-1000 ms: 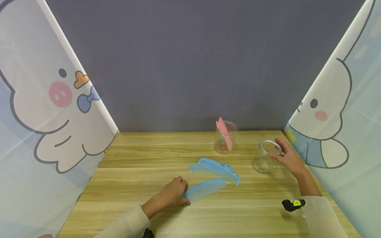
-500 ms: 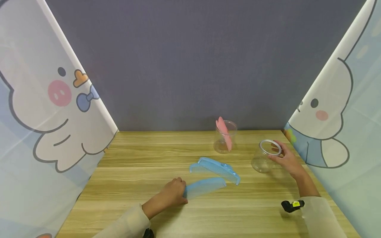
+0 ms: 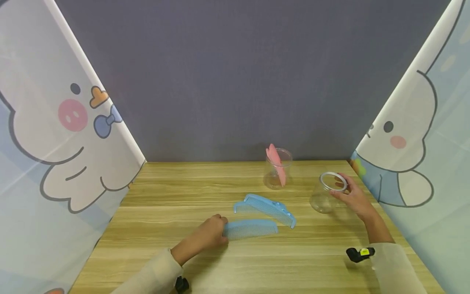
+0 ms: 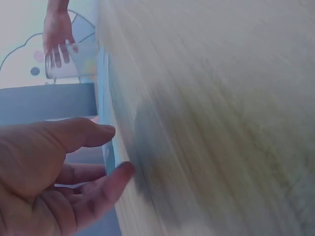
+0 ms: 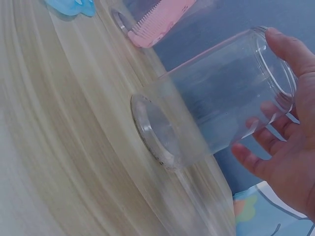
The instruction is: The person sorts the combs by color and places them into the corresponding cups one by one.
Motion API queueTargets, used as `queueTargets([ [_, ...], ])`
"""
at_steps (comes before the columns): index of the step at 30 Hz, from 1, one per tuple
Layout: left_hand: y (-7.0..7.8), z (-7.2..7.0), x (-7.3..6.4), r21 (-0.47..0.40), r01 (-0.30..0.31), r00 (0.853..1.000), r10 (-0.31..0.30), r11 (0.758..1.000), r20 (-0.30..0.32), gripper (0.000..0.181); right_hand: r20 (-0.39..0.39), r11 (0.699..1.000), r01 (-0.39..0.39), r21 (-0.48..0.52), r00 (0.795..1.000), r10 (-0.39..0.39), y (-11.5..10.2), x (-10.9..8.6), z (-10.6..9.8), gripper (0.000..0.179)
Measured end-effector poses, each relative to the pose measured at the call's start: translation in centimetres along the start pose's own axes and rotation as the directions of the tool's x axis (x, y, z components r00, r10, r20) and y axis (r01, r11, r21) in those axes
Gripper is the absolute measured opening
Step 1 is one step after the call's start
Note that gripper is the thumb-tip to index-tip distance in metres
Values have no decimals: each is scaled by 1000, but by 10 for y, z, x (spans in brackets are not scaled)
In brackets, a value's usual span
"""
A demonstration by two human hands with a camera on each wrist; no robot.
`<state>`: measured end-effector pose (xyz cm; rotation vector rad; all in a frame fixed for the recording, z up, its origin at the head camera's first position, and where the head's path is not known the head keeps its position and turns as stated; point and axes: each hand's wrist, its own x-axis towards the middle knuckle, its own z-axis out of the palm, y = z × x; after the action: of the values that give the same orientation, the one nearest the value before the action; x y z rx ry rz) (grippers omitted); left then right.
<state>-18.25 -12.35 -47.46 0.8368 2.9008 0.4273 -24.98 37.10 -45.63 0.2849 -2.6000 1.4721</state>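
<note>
- Wood-grain tabletop (image 3: 176,188): the nearest blue comb (image 3: 251,229) runs left-to-right, its left end gripped by the left hand (image 3: 209,234).
- Right hand (image 3: 357,201) holds a clear cup (image 3: 321,201) by its rim, beyond the comb's right end.

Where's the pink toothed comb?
Head view, right of centre: the pink toothed comb leans inside a clear cylindrical jar near the back of the wood-grain table, left of the clear round jar the right hand holds.

Ends we cannot see
The left hand (image 3: 210,233) hides one end of the nearer blue comb (image 3: 251,229); the right wrist view crops the pink comb (image 5: 165,22) above — and the right hand (image 5: 293,162) at right.
</note>
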Motion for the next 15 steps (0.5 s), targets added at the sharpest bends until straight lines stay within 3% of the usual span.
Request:
queueTargets([
  [7,-11,5,3,-157,-13,999,18,988,34,51,-3,1000,-11,-26,1000,11,-1,1,0,71],
  [15,-22,10,10,-321,-46,999,44,946,-13,52,-10,999,-21,-48,1000,20,-2,1,1,73],
])
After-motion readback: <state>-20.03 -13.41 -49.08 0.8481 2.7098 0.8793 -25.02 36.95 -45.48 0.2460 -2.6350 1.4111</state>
